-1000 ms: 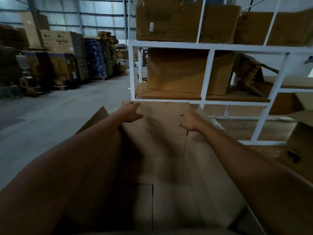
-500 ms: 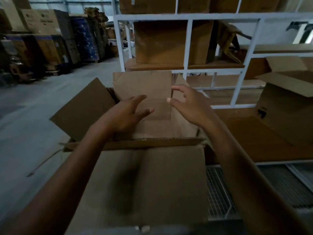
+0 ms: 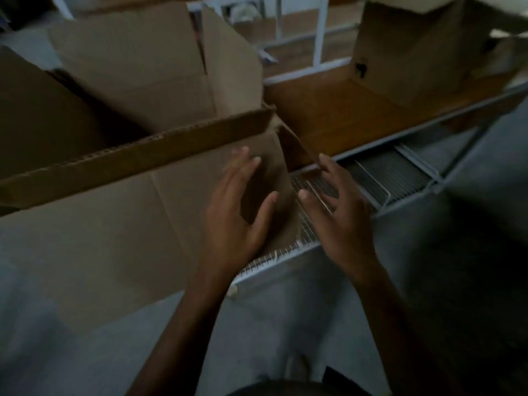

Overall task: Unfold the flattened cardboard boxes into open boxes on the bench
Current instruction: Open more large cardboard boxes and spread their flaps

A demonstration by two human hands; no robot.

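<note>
Big box (image 3: pixel 137 155) stands opened up at the table's front-left, hanging over the front edge; near wall faces the camera w/ its corrugated top edge showing, far flaps up, inside is dark. Left hand (image 3: pixel 237 215) is spread flat, fingers apart, against the near wall by the box's right corner, holding nothing as far as I can see. Right hand (image 3: pixel 340 212) is also spread, just beside that corner over the wire grid (image 3: pixel 400 178) at the table's front edge; fingertips look near or touching the small side flap (image 3: pixel 294 150), can't tell which, blur. No closed grip on either hand.

Second box (image 3: pixel 414 52) sits already open at the table's back-right, well apart. Bare wood top of the table (image 3: pixel 343 115) betw. the two.

Progress, my read: at least 2 boxes popped into shape, so well under way. This one looks basically squared; prob. left = straighten that right corner/side flap & seat it fully on the table, since it overhangs the front. No flat boxes visible here, so can't say how many remain.
</note>
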